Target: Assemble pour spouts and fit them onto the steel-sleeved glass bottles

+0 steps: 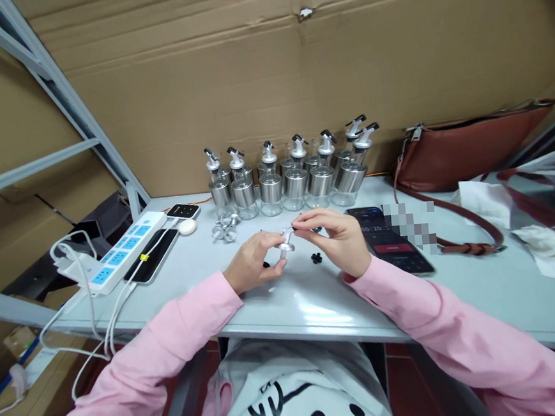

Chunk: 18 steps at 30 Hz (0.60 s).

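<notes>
My left hand [258, 259] grips a silver bottle pourer [286, 239] between thumb and fingers, its spout pointing up. At the top of that spout my right hand [332, 234] pinches a small dark piece, mostly covered by the fingertips. A little pile of black parts [317, 258] lies on the table below my right hand. Several loose silver pourer tops [225, 227] are grouped beyond my left hand. Behind them stands a row of glass bottles with steel sleeves [271, 189], the front ones topped with silver pourers and black flip caps.
On the left of the table [170, 312] are a white power strip [129, 248], a phone [152, 256] with white cables and a small black device [183, 211]. To the right lie another phone [395, 243], a brown bag [460, 152] and crumpled tissues [544, 241]. Cardboard [266, 68] stands behind.
</notes>
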Each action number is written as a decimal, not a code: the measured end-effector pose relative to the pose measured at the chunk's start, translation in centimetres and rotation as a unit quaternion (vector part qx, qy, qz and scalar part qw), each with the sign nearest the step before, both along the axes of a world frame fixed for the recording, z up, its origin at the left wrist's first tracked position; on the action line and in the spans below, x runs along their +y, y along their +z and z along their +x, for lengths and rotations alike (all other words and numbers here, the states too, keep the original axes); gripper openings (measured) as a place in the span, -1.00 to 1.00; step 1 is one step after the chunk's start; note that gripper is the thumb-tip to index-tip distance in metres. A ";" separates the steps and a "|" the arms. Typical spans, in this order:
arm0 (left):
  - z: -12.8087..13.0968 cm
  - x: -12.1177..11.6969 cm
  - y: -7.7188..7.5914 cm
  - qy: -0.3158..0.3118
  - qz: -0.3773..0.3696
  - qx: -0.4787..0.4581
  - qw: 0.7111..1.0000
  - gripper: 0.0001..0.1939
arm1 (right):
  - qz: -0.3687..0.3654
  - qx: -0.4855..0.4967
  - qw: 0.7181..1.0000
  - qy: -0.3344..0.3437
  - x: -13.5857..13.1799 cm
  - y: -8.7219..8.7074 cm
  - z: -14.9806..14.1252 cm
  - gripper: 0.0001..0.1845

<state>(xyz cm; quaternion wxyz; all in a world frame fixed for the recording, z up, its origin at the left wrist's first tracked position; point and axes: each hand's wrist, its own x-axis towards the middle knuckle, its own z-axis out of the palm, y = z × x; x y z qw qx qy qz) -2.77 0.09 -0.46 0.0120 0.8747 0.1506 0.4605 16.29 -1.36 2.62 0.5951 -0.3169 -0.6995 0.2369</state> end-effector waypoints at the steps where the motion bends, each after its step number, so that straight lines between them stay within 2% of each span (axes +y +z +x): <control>1: 0.0 0.0 0.0 -0.001 -0.003 0.000 1.000 -0.64 | -0.016 0.005 1.000 0.007 0.0 0.1 0.0 -0.91; 3: 0.0 0.1 0.0 -0.003 -0.014 -0.004 1.000 -0.64 | -0.081 0.035 0.995 0.038 0.1 0.2 0.0 -0.91; 5: 0.0 0.1 0.0 -0.004 -0.024 -0.013 1.000 -0.65 | -0.185 0.099 0.973 0.097 0.3 0.3 0.0 -0.82; 8: 0.0 0.1 0.2 -0.003 -0.022 -0.019 1.000 -0.67 | -0.343 0.182 0.900 0.200 0.7 0.3 -0.1 -0.76; 10: 0.0 0.1 0.2 -0.001 -0.011 -0.015 1.000 -0.69 | -0.409 0.204 0.856 0.241 0.8 0.2 -0.2 -0.81; 14: 0.0 0.0 0.3 0.000 0.000 -0.001 1.000 -0.69 | -0.450 0.239 0.812 0.286 0.8 0.2 -0.4 -0.85; 18: 0.0 -0.1 0.4 0.000 0.001 0.021 1.000 -0.67 | -0.460 0.245 0.799 0.300 0.7 0.2 -0.3 -0.86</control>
